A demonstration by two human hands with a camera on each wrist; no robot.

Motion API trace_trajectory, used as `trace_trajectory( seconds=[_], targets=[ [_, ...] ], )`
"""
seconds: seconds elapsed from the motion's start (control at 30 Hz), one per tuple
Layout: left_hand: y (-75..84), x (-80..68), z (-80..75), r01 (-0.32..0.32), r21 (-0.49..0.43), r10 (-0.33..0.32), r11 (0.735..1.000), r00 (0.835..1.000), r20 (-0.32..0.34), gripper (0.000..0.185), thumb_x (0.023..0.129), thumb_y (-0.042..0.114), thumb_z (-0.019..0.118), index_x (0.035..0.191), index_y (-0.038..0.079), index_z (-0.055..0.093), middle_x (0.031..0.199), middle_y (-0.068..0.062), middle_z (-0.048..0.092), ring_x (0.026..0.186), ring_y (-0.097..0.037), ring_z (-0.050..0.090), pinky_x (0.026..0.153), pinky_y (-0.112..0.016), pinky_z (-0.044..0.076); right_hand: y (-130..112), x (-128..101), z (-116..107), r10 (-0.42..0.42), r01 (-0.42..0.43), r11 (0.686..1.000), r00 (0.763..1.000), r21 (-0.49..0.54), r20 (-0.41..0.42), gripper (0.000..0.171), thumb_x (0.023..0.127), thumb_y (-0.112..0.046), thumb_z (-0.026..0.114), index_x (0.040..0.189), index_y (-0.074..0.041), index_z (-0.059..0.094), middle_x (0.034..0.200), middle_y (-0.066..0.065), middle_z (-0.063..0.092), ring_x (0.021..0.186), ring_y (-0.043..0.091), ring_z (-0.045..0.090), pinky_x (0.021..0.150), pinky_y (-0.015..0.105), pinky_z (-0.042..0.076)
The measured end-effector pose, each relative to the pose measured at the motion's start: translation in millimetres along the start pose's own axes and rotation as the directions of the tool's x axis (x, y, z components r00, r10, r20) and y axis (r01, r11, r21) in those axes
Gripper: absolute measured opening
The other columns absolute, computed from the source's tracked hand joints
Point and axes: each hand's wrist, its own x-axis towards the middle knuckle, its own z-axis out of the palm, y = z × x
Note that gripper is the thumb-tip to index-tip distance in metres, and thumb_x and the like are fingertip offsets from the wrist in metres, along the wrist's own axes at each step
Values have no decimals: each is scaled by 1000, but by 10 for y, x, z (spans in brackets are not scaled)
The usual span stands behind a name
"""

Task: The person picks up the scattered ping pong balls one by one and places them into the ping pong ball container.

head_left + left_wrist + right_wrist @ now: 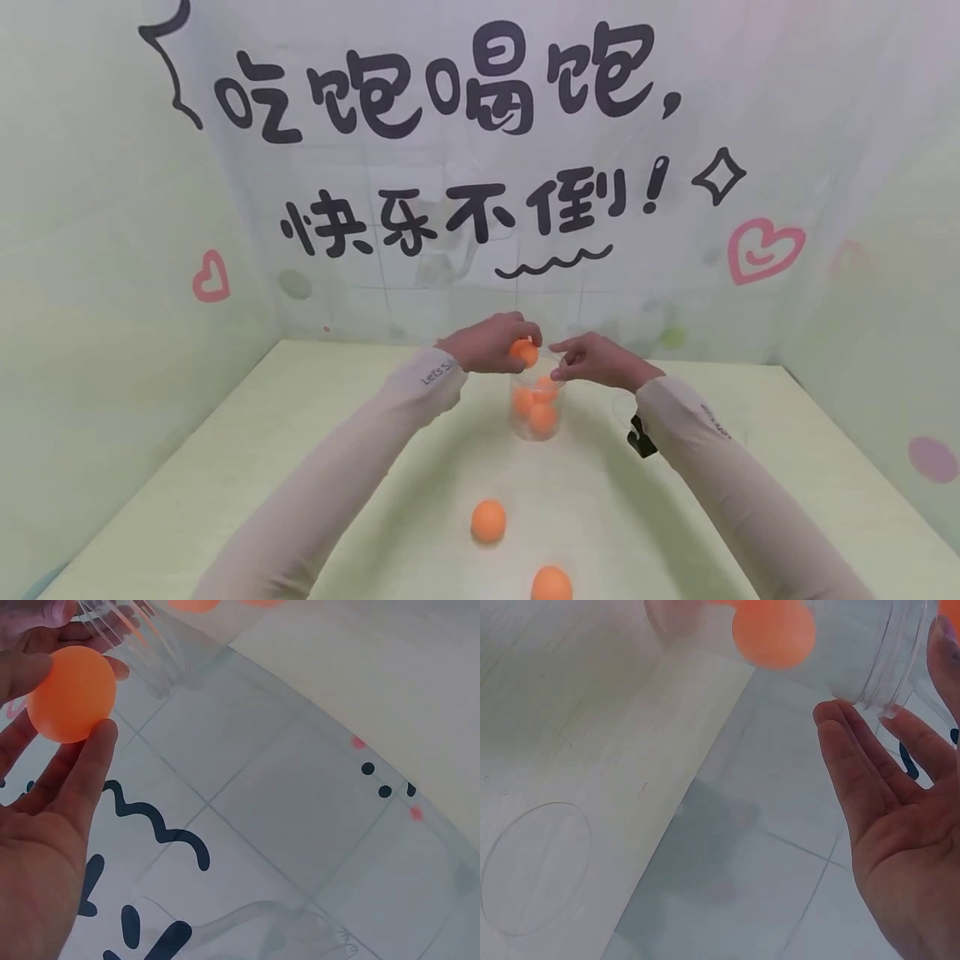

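An orange ping-pong ball [524, 352] is pinched between the thumb and fingers of my left hand [491, 343], at the left of the mouth of a clear plastic jar [537, 429]. The left wrist view shows this ball [71, 694] close up. Thumb and fingers of my right hand [603, 361] hold the jar's rim from the right; in the right wrist view two other fingers [847, 761] extend beside its wall. Upright on the table, the jar contains several orange balls [543, 417].
Two more orange balls lie on the table [420, 550], one nearer the middle [488, 522] and one at the front [552, 583]. Right of the jar lie a clear round lid [537, 870] and a small black object [641, 438]. A printed backdrop [450, 317] stands behind.
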Motion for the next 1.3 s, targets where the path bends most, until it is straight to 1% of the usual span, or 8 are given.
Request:
trace_trajectory(
  seconds=[0.17, 0.27, 0.47, 0.63, 0.87, 1.0, 1.17, 1.3],
  targets=[
    [23, 47, 82, 18, -22, -18, 1000, 1000, 16, 30, 85, 6, 62, 114, 11, 64, 98, -4, 56, 88, -18, 52, 75, -27, 45, 10, 21, 38, -9, 9, 1000, 1000, -3, 6, 59, 86, -26, 70, 135, 2, 51, 88, 7, 72, 92, 32, 67, 86, 40, 53],
    [37, 70, 113, 35, -16, -34, 999, 999, 29, 31, 85, 7, 63, 115, 11, 63, 98, -4, 55, 88, -18, 52, 76, -27, 45, 13, 23, 28, 1, -1, 1000, 1000, -1, 7, 59, 87, -25, 70, 136, 2, 49, 91, 8, 72, 95, 33, 67, 88, 42, 52],
    [3, 104, 166, 35, 1, -35, 999, 999, 41, 30, 86, 8, 62, 116, 10, 63, 100, -5, 57, 88, -18, 52, 78, -28, 45, 20, 9, 22, 12, -11, 1000, 1000, -6, 8, 60, 87, -25, 70, 136, 1, 50, 91, 8, 72, 94, 30, 68, 87, 40, 53],
    [-16, 125, 177, 32, -4, -32, 999, 999, 26, 31, 86, 9, 63, 117, 8, 64, 101, -6, 58, 88, -19, 52, 79, -30, 46, 14, 6, 4, 4, -4, 1000, 1000, -17, 5, 60, 87, -25, 70, 136, 2, 49, 93, 8, 72, 91, 27, 68, 86, 40, 53],
    [-73, 154, 240, 32, 10, -32, 999, 999, 10, 31, 86, 11, 64, 117, 11, 65, 102, -4, 58, 88, -17, 53, 79, -28, 47, 38, 25, 3, 20, -21, 1000, 1000, 4, 11, 60, 87, -25, 70, 137, 1, 49, 94, 8, 72, 93, 24, 68, 89, 42, 52],
    [-81, 146, 249, 33, -3, -33, 999, 999, 3, 30, 86, 12, 64, 116, 11, 65, 102, -4, 59, 88, -18, 53, 80, -29, 47, 46, 25, 3, 14, -14, 1000, 1000, 2, 14, 60, 87, -25, 69, 137, 1, 48, 93, 8, 72, 91, 23, 68, 89, 42, 52],
    [-73, 123, 236, 47, -11, -47, 999, 999, 5, 31, 87, 13, 64, 118, 11, 65, 102, -4, 59, 89, -17, 53, 80, -28, 46, 32, 12, 2, -7, 7, 1000, 1000, -13, 13, 60, 87, -26, 69, 136, 1, 49, 92, 7, 72, 86, 16, 67, 85, 38, 53],
    [-75, 107, 231, 42, -8, -42, 999, 999, 1, 33, 87, 13, 64, 120, 9, 63, 102, -5, 59, 89, -18, 53, 80, -29, 46, 32, 8, 0, -11, 12, 1000, 1000, -17, 6, 59, 87, -26, 69, 136, 1, 49, 92, 8, 71, 85, 15, 67, 84, 37, 53]
  ],
)
